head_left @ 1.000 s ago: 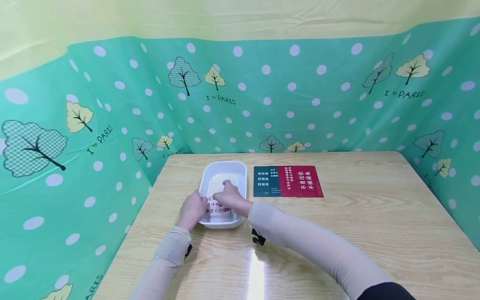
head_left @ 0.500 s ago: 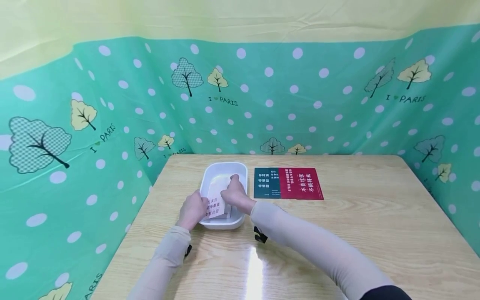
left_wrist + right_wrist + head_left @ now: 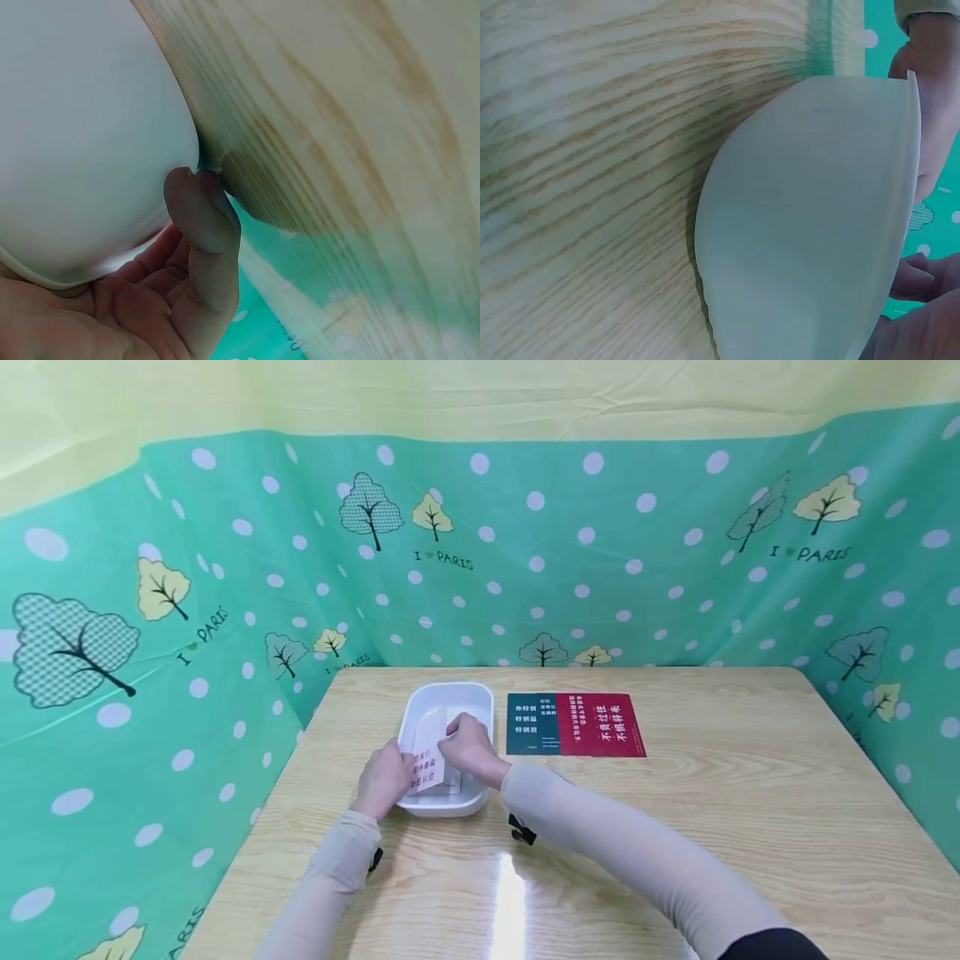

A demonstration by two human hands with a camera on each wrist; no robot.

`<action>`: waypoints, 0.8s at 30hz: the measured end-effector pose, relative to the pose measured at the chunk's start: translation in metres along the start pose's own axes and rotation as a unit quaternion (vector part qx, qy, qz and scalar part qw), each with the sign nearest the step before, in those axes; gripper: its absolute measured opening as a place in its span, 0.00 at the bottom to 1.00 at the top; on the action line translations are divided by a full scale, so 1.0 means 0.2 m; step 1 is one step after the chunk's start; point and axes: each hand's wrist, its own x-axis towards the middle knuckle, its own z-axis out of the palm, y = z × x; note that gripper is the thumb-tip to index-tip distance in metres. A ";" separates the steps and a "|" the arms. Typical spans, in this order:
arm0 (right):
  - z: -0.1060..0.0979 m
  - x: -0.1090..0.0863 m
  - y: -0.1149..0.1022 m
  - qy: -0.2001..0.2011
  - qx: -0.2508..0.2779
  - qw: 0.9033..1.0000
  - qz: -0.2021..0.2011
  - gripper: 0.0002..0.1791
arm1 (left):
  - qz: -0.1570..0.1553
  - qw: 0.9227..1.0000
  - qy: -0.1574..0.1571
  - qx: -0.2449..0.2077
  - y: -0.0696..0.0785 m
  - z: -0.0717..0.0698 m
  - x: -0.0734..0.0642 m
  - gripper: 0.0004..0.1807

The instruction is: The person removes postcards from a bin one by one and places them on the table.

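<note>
The left hand (image 3: 384, 779) has its grip curled round the left rim of the white tub (image 3: 442, 810). Inside the tub, the right hand's (image 3: 474, 750) grip (fingertips partly hidden) pinches 1 edge of a tilted white card (image 3: 429, 762). Right of it, green (image 3: 525, 724) and red cards (image 3: 603, 724) lie on the table (image 3: 712, 827).

You can enter the white tray (image 3: 442, 811) from above at its far end; its raised walls block level entry. Your left hand (image 3: 385, 779) occupies the near left rim, and your right hand (image 3: 472, 750) and right sleeve (image 3: 622, 847) bar the near right side. A narrow strip of table (image 3: 750, 793) separates tray from teal card (image 3: 533, 724); wide passage lies right of the red card (image 3: 603, 725). The curtain (image 3: 600, 610) limits you behind.
</note>
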 end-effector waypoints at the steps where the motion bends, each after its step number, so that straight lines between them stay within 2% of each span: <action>1: 0.00 0.00 0.00 0.002 -0.003 1.000 0.001 0.11 | 0.000 1.000 -0.001 -0.001 0.00 0.00 0.00 0.19; 6: -0.01 0.00 0.00 0.006 -0.011 1.000 0.008 0.07 | 0.002 1.000 -0.004 -0.008 0.00 0.00 0.00 0.19; 15: -0.03 0.01 0.00 0.007 -0.010 1.000 -0.003 0.06 | 0.000 1.000 -0.006 -0.017 0.00 0.00 0.00 0.21; 24: -0.04 0.02 0.00 0.008 -0.024 1.000 0.005 0.05 | -0.002 1.000 -0.006 -0.023 0.01 0.00 0.00 0.21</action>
